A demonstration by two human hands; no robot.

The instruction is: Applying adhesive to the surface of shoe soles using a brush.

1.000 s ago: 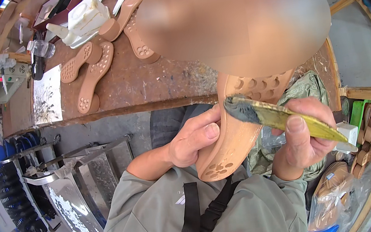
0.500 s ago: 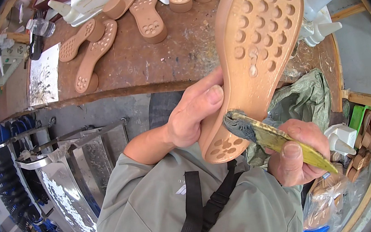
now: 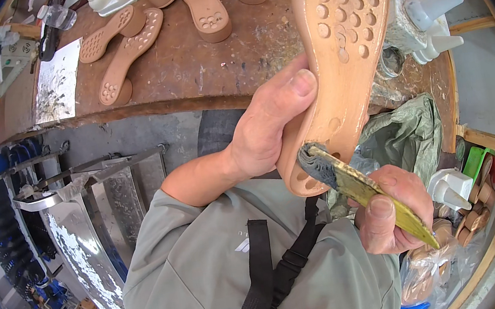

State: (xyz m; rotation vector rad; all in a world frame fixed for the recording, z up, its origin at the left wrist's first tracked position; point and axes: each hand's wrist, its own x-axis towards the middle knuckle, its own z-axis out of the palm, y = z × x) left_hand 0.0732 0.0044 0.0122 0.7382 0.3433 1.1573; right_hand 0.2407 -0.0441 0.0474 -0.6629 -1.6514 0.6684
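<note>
A tan heeled shoe sole (image 3: 343,81) with round hollows in its forefoot is held up in front of me, heel end toward my chest. Its surface looks wet and shiny. My left hand (image 3: 274,117) grips it at the left edge near the waist, thumb on the face toward me. In my right hand (image 3: 393,210) is a glue brush (image 3: 366,186) with a flat yellowish handle, pinched between thumb and fingers. The brush's dark grey bristle tip rests on the heel part of the sole, covering some of its hollows.
On the brown workbench (image 3: 189,78) lie several more tan soles (image 3: 208,11) and a white sheet (image 3: 58,85). White bottles with cone nozzles (image 3: 428,12) stand at the right, above a green sack (image 3: 408,128). A metal rack (image 3: 93,235) is at the left.
The brush tip has gone from the waist's edge onto the heel's face. The sole has risen slightly and turned a little, its far end shifting up and left.
</note>
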